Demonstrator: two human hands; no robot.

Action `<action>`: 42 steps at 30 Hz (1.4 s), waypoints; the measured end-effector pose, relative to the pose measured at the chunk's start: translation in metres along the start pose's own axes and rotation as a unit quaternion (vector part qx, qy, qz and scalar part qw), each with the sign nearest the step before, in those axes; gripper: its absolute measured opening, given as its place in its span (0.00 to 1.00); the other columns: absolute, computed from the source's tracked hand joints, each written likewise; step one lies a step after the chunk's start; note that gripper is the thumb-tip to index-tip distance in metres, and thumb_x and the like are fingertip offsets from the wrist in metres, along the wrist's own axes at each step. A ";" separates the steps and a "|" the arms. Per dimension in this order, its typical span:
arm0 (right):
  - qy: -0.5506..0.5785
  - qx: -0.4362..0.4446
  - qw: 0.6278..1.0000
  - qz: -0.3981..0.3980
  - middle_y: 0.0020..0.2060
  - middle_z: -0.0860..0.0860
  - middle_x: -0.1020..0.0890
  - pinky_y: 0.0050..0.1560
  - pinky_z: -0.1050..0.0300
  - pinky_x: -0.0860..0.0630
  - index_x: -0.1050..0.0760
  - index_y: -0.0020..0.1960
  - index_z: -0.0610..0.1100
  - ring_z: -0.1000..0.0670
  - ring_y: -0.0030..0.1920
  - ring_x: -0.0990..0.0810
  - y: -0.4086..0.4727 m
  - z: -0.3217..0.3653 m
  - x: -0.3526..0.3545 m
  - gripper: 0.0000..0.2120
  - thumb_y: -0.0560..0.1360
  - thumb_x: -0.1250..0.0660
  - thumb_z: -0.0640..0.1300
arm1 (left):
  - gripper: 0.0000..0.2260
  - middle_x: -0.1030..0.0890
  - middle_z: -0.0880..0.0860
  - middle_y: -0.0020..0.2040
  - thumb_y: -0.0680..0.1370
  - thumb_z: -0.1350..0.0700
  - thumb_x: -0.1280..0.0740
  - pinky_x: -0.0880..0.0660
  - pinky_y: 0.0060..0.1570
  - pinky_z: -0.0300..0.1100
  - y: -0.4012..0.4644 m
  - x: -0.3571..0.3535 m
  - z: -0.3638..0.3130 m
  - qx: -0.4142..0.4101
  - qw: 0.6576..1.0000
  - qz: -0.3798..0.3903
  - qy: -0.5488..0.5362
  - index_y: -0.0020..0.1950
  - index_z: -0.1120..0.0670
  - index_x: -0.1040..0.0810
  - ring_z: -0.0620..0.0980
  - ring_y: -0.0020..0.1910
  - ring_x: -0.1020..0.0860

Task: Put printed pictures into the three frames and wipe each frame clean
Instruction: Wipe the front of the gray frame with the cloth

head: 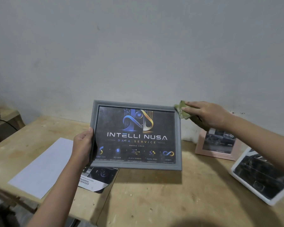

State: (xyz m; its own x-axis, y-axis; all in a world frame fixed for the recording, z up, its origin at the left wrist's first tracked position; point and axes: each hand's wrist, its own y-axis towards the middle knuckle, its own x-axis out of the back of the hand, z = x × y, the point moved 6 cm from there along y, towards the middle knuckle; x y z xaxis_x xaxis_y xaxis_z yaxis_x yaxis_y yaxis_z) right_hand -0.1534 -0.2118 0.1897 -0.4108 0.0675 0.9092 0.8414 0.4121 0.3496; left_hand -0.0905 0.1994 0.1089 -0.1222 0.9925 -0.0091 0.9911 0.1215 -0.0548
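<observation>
1. Broadly, we seem to be well into the job: all three frames in view already show a picture behind the glass, so by our reckoning the loading is done and only wiping is left.
2. We work over a wooden table set against a pale wall.
3. We hold the grey frame up off the table, tilted toward us, with its dark logo print already seated inside.
4. Our left hand grips the frame's left edge, thumb curled over the front and the other fingers hidden behind.
5. Our right hand presses a green cloth against the frame's top right corner; the fingers lie fairly straight over the cloth, and the rest of it trails under the palm.
6. At the far right, a white frame lies flat near the table's edge, with a pink frame just behind it leaning toward the wall. Both hold dark photos, and we cannot tell whether either has been wiped yet.
7. A blank white sheet lies at the left, and a spare printed sheet pokes out below the grey frame.
8. We judge that the grey frame's border and glass need finishing, and then any frame not yet wiped.
</observation>
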 end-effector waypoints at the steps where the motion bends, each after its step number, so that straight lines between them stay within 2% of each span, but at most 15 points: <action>1: 0.005 -0.044 0.999 -0.001 0.65 0.42 0.25 0.46 0.45 0.22 0.27 0.66 0.46 0.36 0.56 0.22 0.000 -0.007 0.004 0.26 0.70 0.34 0.31 | 0.19 0.23 0.61 0.37 0.81 0.48 0.40 0.25 0.30 0.42 -0.001 0.001 -0.001 0.001 1.000 -0.002 0.002 0.37 0.59 0.22 0.58 0.36 0.25; 5: 0.081 -0.181 0.975 -0.100 0.68 0.43 0.28 0.53 0.45 0.24 0.28 0.68 0.44 0.37 0.62 0.26 0.005 -0.017 0.025 0.31 0.67 0.37 0.26 | 0.18 0.25 0.62 0.40 0.81 0.48 0.39 0.25 0.34 0.48 -0.001 -0.003 0.001 0.015 1.000 -0.009 -0.012 0.39 0.60 0.24 0.59 0.38 0.27; 7: 0.099 -0.169 0.971 -0.137 0.69 0.43 0.30 0.56 0.45 0.25 0.29 0.68 0.44 0.38 0.64 0.27 0.012 -0.008 0.027 0.33 0.65 0.37 0.26 | 0.17 0.26 0.61 0.40 0.81 0.48 0.39 0.24 0.30 0.45 -0.002 -0.012 0.000 0.025 0.999 -0.005 -0.021 0.42 0.60 0.25 0.59 0.38 0.27; 10: 0.099 -0.113 0.982 -0.113 0.71 0.41 0.33 0.63 0.42 0.29 0.31 0.69 0.41 0.36 0.67 0.30 0.021 0.008 0.005 0.31 0.67 0.33 0.28 | 0.16 0.24 0.60 0.37 0.81 0.49 0.38 0.22 0.27 0.45 -0.005 -0.024 -0.003 0.039 0.998 -0.006 -0.052 0.41 0.60 0.25 0.57 0.32 0.25; 14: 0.095 -0.109 0.982 -0.123 0.69 0.37 0.32 0.62 0.35 0.29 0.30 0.68 0.37 0.32 0.67 0.32 0.017 0.010 -0.018 0.26 0.71 0.31 0.30 | 0.17 0.23 0.56 0.28 0.81 0.51 0.38 0.24 0.23 0.42 -0.010 -0.034 -0.009 0.044 0.997 -0.009 -0.070 0.36 0.59 0.25 0.53 0.22 0.24; 18: 0.061 -0.084 0.986 -0.131 0.67 0.38 0.30 0.58 0.35 0.26 0.29 0.66 0.37 0.32 0.66 0.31 0.004 0.017 -0.026 0.26 0.69 0.31 0.28 | 0.15 0.22 0.61 0.38 0.81 0.50 0.38 0.22 0.27 0.44 -0.010 -0.030 -0.003 0.061 0.996 -0.013 -0.059 0.44 0.61 0.24 0.57 0.31 0.23; 21: 0.050 -0.046 0.989 -0.132 0.66 0.36 0.28 0.59 0.35 0.27 0.28 0.65 0.36 0.31 0.65 0.30 -0.007 0.033 -0.033 0.24 0.69 0.34 0.26 | 0.15 0.22 0.59 0.37 0.81 0.51 0.39 0.22 0.26 0.43 -0.013 -0.029 -0.004 0.062 0.996 -0.025 -0.061 0.41 0.60 0.25 0.56 0.31 0.23; 23: 0.049 -0.036 0.991 -0.123 0.66 0.37 0.28 0.60 0.36 0.28 0.28 0.65 0.36 0.32 0.65 0.30 -0.015 0.043 -0.039 0.28 0.65 0.33 0.23 | 0.15 0.25 0.58 0.35 0.81 0.51 0.39 0.23 0.26 0.42 -0.017 -0.030 -0.007 0.062 0.996 -0.038 -0.060 0.39 0.59 0.26 0.54 0.30 0.26; 26: 0.064 -0.032 0.992 -0.102 0.66 0.38 0.28 0.64 0.40 0.32 0.27 0.65 0.36 0.33 0.66 0.30 -0.027 0.058 -0.047 0.34 0.60 0.31 0.21 | 0.15 0.30 0.55 0.33 0.80 0.50 0.38 0.22 0.32 0.44 -0.012 -0.024 -0.007 0.070 0.994 -0.066 -0.060 0.38 0.57 0.30 0.53 0.31 0.29; 30: 0.098 -0.032 0.993 -0.064 0.68 0.40 0.30 0.63 0.43 0.29 0.28 0.67 0.38 0.36 0.67 0.31 -0.043 0.074 -0.054 0.40 0.56 0.33 0.20 | 0.15 0.30 0.55 0.39 0.73 0.42 0.36 0.23 0.48 0.58 0.000 -0.011 -0.007 0.078 0.992 -0.092 -0.035 0.39 0.53 0.30 0.54 0.41 0.29; 32: 0.119 -0.045 0.990 -0.057 0.68 0.41 0.29 0.64 0.47 0.29 0.28 0.66 0.39 0.39 0.67 0.29 -0.049 0.079 -0.053 0.40 0.56 0.34 0.20 | 0.14 0.30 0.54 0.39 0.73 0.42 0.36 0.24 0.46 0.54 0.002 -0.011 -0.007 0.084 0.991 -0.100 -0.041 0.38 0.51 0.30 0.54 0.41 0.29; 35: 0.173 -0.080 0.980 -0.050 0.67 0.44 0.27 0.67 0.63 0.37 0.26 0.65 0.41 0.44 0.65 0.27 -0.054 0.081 -0.051 0.35 0.60 0.34 0.23 | 0.14 0.32 0.51 0.35 0.76 0.43 0.38 0.30 0.42 0.48 0.000 -0.013 -0.012 0.079 0.988 -0.122 -0.048 0.37 0.51 0.32 0.51 0.39 0.30; 37: 0.237 -0.105 0.966 -0.010 0.65 0.47 0.25 0.65 0.74 0.41 0.25 0.65 0.43 0.48 0.64 0.26 -0.056 0.080 -0.052 0.30 0.65 0.38 0.26 | 0.16 0.34 0.51 0.34 0.78 0.45 0.39 0.34 0.41 0.45 -0.001 -0.013 -0.015 0.060 0.986 -0.147 -0.046 0.35 0.52 0.35 0.50 0.36 0.33; 40: 0.337 -0.168 0.925 0.041 0.56 0.49 0.19 0.58 0.76 0.34 0.22 0.61 0.46 0.53 0.56 0.22 -0.062 0.071 -0.054 0.27 0.69 0.42 0.26 | 0.17 0.33 0.51 0.33 0.80 0.48 0.41 0.33 0.37 0.44 -0.005 -0.017 -0.019 0.034 0.983 -0.175 -0.046 0.34 0.53 0.36 0.50 0.33 0.34; 42: 0.374 -0.264 0.888 -0.035 0.52 0.50 0.18 0.49 0.78 0.31 0.22 0.61 0.47 0.54 0.50 0.22 -0.066 0.056 -0.046 0.25 0.71 0.41 0.26 | 0.18 0.33 0.52 0.32 0.81 0.48 0.42 0.33 0.37 0.44 -0.008 -0.019 -0.021 0.016 0.982 -0.184 -0.045 0.33 0.54 0.36 0.50 0.32 0.34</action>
State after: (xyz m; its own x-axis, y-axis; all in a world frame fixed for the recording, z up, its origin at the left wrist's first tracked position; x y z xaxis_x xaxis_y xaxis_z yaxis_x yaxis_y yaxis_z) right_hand -0.2101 -0.1909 0.1124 -0.2864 -0.6464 0.7072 0.9515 -0.1052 0.2892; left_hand -0.0954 0.1801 0.1301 -0.4777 0.8756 -0.0716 0.8768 0.4700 -0.1016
